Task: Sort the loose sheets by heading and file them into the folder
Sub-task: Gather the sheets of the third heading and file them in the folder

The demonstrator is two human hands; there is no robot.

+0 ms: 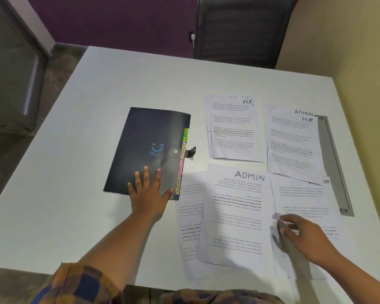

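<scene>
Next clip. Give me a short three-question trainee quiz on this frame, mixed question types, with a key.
1. True or false: the dark folder lies closed on the table.
2. Which heading is on the sheet nearest the right hand? A) HR B) ADMIN C) SALES
3. Fill in: the left hand rests flat on the ____.

Key:
1. True; its cover is shut and coloured tabs stick out along its right edge.
2. B; the ADMIN sheet lies just left of the fingers.
3. folder, at its near corner; no grip on it.
</scene>
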